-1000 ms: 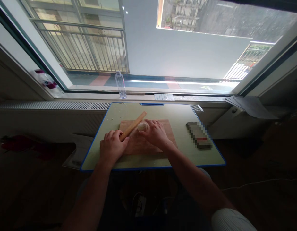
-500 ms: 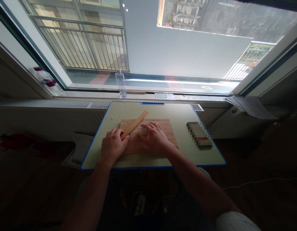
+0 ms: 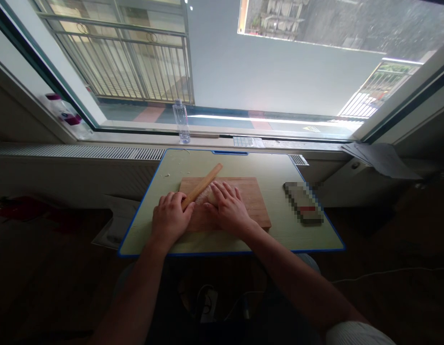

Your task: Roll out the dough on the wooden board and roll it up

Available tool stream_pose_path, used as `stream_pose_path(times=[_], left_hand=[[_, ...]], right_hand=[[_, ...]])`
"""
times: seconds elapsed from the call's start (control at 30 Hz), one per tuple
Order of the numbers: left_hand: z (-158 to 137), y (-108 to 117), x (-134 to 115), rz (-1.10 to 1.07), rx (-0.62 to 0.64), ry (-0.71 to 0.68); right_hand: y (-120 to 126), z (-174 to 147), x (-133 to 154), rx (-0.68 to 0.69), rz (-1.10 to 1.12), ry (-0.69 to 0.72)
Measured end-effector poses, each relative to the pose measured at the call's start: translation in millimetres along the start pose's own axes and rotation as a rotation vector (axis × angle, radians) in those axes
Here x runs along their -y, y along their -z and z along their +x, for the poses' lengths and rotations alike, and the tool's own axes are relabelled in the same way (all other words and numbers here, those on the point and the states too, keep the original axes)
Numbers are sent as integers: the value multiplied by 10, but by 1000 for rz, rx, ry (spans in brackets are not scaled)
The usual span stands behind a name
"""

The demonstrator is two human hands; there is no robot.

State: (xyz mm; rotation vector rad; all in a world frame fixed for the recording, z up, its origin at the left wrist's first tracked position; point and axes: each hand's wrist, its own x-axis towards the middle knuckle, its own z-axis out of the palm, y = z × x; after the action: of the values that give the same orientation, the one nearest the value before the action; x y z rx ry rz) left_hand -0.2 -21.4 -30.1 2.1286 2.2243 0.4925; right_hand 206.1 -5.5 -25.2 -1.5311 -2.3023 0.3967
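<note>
My left hand (image 3: 171,215) is closed around the near end of a wooden rolling pin (image 3: 204,184). The pin slants away to the right across a wooden cutting board (image 3: 256,201), its far end reaching past the board's back edge. My right hand (image 3: 229,203) lies over a pale lump of dough (image 3: 211,195), with its fingers stretched out and apart. Part of the dough shows at the left of these fingers; the rest is hidden beneath the hand. White flour is dusted on the board between the pin and the dough.
The board rests on a small pale-green table (image 3: 275,239) with a blue rim. A pixelated phone-like object (image 3: 304,203) lies at right. Small crumbs (image 3: 167,175) are at the back left. On the windowsill stands a clear bottle (image 3: 181,122); papers (image 3: 382,160) lie farther right.
My right hand's fingers have gone from curling around the dough to stretching out flatter over it. My left hand keeps its hold on the rolling pin. The view has shifted slightly.
</note>
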Motion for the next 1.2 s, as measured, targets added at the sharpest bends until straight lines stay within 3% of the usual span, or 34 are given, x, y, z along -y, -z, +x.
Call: stream_pose_path(times=[0.87,1.2], left_hand=[[-11,34,-25,29,12,-7],[32,79,15,4,25,-18]], right_hand=[[-77,-221,72,-18,-26,34],[-1,-256,60,7,31,28]])
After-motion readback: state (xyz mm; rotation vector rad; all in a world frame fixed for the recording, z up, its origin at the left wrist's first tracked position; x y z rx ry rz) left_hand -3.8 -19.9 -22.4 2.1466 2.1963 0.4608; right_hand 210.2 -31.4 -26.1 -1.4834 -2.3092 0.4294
